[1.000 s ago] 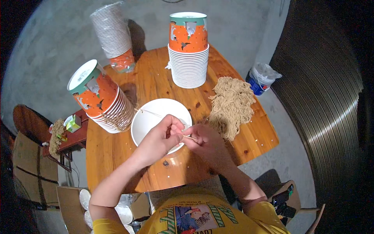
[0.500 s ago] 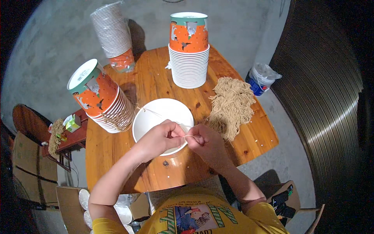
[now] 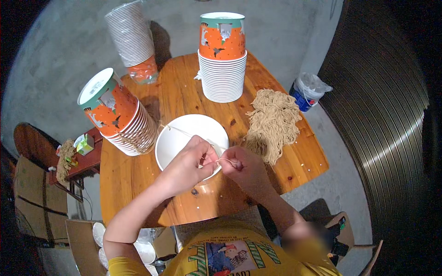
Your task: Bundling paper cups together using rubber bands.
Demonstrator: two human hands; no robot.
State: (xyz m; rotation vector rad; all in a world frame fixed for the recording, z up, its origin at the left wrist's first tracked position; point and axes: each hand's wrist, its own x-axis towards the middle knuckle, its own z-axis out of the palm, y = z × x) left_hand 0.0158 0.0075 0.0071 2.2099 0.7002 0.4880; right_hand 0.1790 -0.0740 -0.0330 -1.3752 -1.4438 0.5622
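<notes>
A white paper bucket [image 3: 171,146] sits mouth up at the near middle of the table, partly covered by my hands. A thin beige cord [image 3: 180,130] runs from the bucket's far left rim across its mouth to my fingers. My left hand [image 3: 195,160] is closed in a pinch on the cord over the bucket's near side. Just right of it, my right hand [image 3: 241,166] pinches the cord too, and a short loop of it shows between the fingertips. Right of the bucket lies a pile of beige cords [image 3: 274,122].
Upside-down stacks of orange paper buckets stand at the left [image 3: 117,115] and the far middle [image 3: 222,60]; cords hang on the left one. A plastic-wrapped stack [image 3: 131,41] stands at the back left. A blue pail [image 3: 305,94] is beyond the wooden table's [image 3: 184,209] right edge.
My fingers have shifted slightly, and a small loop of cord now stands out by the right fingertips. The bucket and the stacks have not moved on the table.
</notes>
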